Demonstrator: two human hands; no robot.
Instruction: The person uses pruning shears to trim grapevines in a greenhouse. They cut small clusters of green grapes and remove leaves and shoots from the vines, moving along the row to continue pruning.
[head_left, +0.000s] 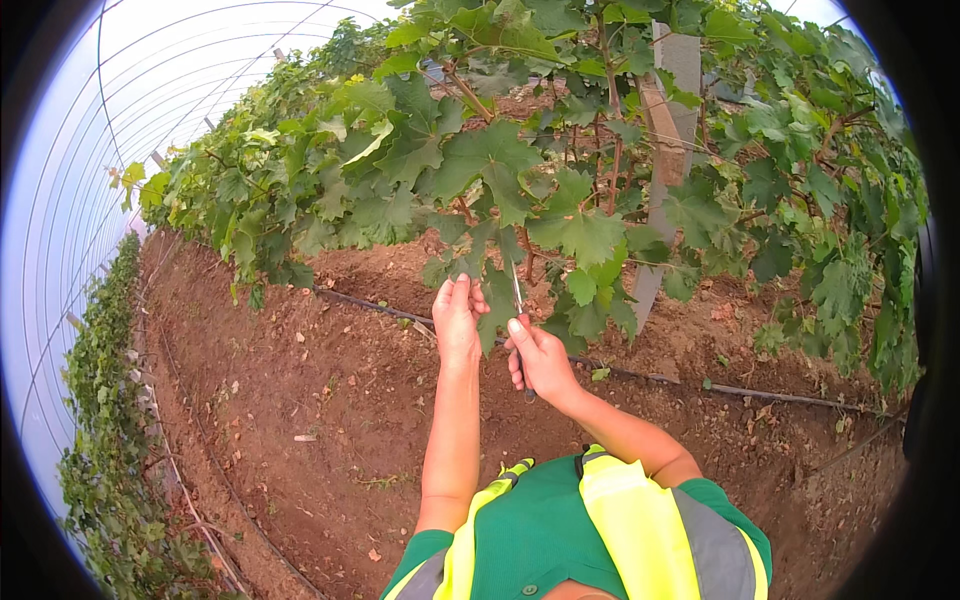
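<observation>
My left hand (459, 315) has its thumb and fingers pinched together at the lower edge of a grapevine leaf (448, 268). The exact spot of contact is partly hidden by the fingers. In my right hand (546, 361) is a pair of pruning snips (517, 291), its reddish handle in my fist and its narrow metal blades pointing up into the foliage. The blade tips reach among the leaves, where I cannot tell what lies between them. A hanging leaf (495, 300) is between my two hands. Broad green leaves (491, 163) of the grapevine spread above.
A concrete post (679, 112) stands right of the hands, with thin wire across it. A black irrigation hose (637, 373) runs along the brown soil (337, 435) below the vines. Another vine row (105, 405) lines the left, beside the hooped plastic greenhouse wall (45, 247).
</observation>
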